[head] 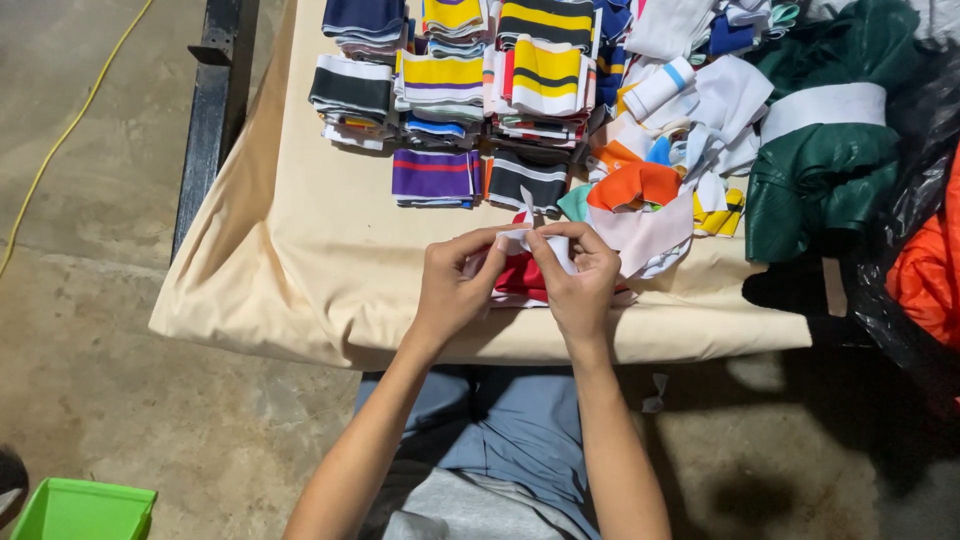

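My left hand and my right hand meet above the near edge of the table. Both pinch a small white strip of fabric between fingertips and thumbs. Under the hands lies a red piece of cloth. Just beyond sit a purple striped folded piece and a black and white striped one.
The table is draped in a cream cloth. Stacks of striped folded collars fill its far side, a loose heap of scraps lies right, then a green bundle. An orange bag and a green bin stand nearby.
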